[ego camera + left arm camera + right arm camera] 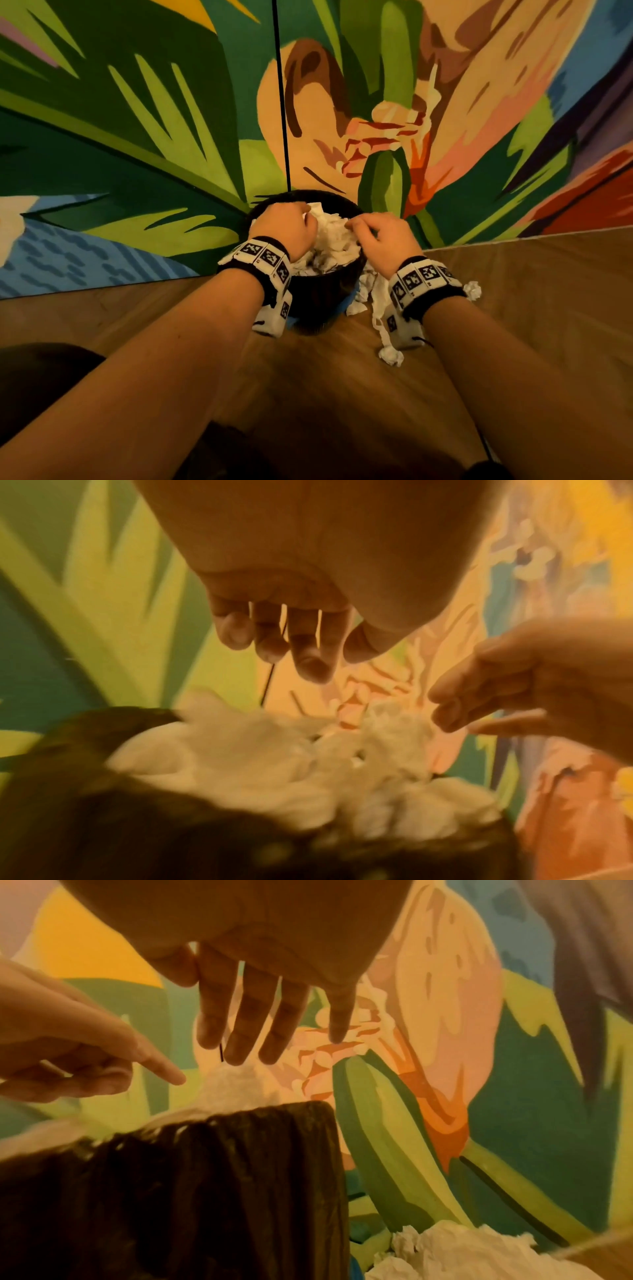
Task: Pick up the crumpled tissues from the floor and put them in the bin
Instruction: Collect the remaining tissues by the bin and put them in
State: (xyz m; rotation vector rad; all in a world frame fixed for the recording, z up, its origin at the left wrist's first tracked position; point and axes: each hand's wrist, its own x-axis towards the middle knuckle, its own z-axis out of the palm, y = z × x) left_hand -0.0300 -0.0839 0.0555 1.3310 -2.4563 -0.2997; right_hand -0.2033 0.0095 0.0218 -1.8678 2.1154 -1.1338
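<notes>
A dark round bin [322, 294] stands on the floor against the painted wall, heaped to the rim with white crumpled tissues [334, 240]. Both hands hover over the heap. My left hand [291, 221] holds nothing; in the left wrist view its fingers [308, 653] hang loosely curled above the tissue heap [274, 764]. My right hand [375, 234] has straight fingers [240, 1031] pointing down, their tips at the top of the tissue pile [236, 1085]. More crumpled tissues lie on the floor right of the bin [364, 298], one nearer me [390, 356] and one farther right [472, 290].
A colourful mural wall [137, 137] rises directly behind the bin. The floor is brown wood [531, 274]. A thin black cable [282, 102] runs down the wall to the bin. Floor tissues [462, 1253] show beside the bin wall [205, 1191] in the right wrist view.
</notes>
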